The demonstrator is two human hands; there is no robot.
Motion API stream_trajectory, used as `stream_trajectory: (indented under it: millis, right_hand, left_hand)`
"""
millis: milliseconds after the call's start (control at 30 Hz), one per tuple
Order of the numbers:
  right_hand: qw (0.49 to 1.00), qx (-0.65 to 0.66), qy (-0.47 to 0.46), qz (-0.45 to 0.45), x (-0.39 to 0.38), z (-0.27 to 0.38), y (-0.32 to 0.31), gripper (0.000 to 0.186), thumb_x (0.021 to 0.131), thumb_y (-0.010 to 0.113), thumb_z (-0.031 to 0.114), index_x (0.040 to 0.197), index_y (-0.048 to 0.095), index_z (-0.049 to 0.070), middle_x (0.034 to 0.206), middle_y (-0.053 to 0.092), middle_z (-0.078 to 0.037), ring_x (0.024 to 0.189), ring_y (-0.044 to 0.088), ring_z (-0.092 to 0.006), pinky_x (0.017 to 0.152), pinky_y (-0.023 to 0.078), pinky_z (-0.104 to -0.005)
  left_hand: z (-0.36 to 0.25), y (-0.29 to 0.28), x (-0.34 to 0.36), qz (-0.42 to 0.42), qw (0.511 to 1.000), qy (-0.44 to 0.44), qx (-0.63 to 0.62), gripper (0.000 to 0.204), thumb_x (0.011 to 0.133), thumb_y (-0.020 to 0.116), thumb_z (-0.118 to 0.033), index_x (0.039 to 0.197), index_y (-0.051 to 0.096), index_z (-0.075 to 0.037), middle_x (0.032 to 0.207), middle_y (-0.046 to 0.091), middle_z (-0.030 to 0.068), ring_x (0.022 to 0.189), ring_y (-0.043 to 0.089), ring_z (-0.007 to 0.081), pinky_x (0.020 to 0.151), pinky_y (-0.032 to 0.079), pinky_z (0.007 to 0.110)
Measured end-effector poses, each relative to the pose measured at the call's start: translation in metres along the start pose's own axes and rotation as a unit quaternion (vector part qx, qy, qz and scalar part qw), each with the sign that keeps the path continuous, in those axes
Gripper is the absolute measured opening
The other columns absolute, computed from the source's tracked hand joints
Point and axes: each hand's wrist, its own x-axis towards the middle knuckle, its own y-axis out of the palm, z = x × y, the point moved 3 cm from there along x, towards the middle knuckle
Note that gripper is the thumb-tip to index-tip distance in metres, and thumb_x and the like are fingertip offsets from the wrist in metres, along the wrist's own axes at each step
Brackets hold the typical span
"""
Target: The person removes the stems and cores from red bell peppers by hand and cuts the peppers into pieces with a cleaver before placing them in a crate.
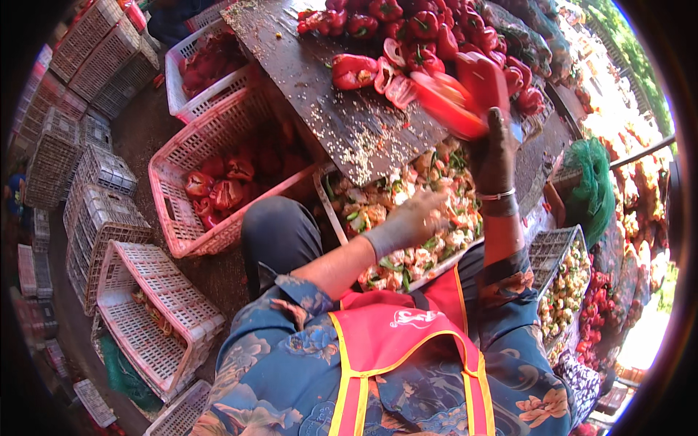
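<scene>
While the right hand [494, 149] grips a red pepper [445, 100] slanting to its left, the left hand [416, 218], fingers too blurred to judge, is bodyward, over scraps [408, 179].

Dark floor [145, 134] is lined at left with stacked plastic crates [107, 221]. Right side is flooded with harsh daylight [649, 345]; greenery [638, 69] is seen at upper right edge.

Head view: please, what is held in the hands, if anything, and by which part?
The gloved right hand holds a rounded red bell pepper by its right side, exact grip blurred. Whether the left hand holds anything cannot be told.
</scene>
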Motion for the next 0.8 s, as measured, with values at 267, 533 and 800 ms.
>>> stream_trajectory:
  millis: [267, 533, 800]
  right_hand:
    - [0.652, -0.745, -0.094, 0.104, 0.105, -0.139, 0.042, 0.056, 0.074, 0.076, 0.042, 0.122, 0.062, 0.017, 0.121, 0.058, -0.014, 0.109, 0.058, -0.0343, 0.094, 0.048, -0.0439]
    - [0.58, -0.772, -0.176, 0.19, 0.129, -0.161, 0.017, 0.019, 0.083, 0.06, 0.018, 0.1, 0.066, 0.016, 0.11, 0.06, -0.01, 0.09, 0.066, -0.0316, 0.077, 0.055, -0.0438]
    - [0.984, -0.154, -0.026, 0.091, 0.099, -0.083, 0.036, 0.027, 0.086, 0.069, 0.007, 0.111, 0.064, -0.001, 0.1, 0.069, -0.006, 0.088, 0.065, -0.014, 0.08, 0.054, -0.0293]
  left_hand:
    - [-0.033, -0.038, 0.011, 0.093, 0.992, -0.063, 0.056, 0.052, 0.09, 0.058, -0.032, 0.13, 0.048, 0.0, 0.122, 0.056, 0.0249, 0.114, 0.055, 0.0397, 0.098, 0.044, 0.045]
    - [-0.029, -0.063, 0.004, 0.112, 0.985, -0.049, 0.118, 0.052, 0.091, 0.059, -0.032, 0.131, 0.046, 0.0, 0.116, 0.057, 0.0231, 0.109, 0.057, 0.0386, 0.093, 0.046, 0.046]
    - [-0.04, -0.045, -0.019, 0.182, 0.965, 0.021, 0.188, 0.041, 0.087, 0.06, -0.033, 0.116, 0.053, -0.004, 0.101, 0.062, 0.0164, 0.098, 0.062, 0.0335, 0.084, 0.048, 0.045]
